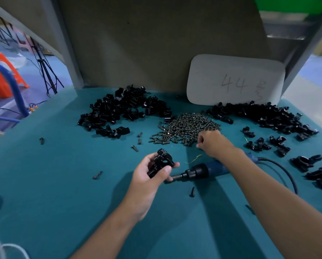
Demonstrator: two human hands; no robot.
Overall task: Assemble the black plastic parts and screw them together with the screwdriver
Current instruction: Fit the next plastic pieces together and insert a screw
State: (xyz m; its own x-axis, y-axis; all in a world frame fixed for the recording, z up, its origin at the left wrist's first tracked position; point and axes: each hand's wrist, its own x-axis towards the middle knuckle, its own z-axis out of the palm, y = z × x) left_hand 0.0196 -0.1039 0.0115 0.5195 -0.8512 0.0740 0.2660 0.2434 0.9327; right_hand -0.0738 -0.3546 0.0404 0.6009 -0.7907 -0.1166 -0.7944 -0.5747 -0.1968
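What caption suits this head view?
Left hand holds black plastic parts; right hand picks from screw pile.

A teal tabletop [53, 184] fills the lower view. Along its far edge rises a tan backboard [137, 43] between grey posts, with a white card [235, 79] marked "44" leaning against it. Beyond the left edge lie blue floor [35, 75], an orange plastic stool [5, 77], a blue tubular frame [12, 81] and a black tripod [46, 71].
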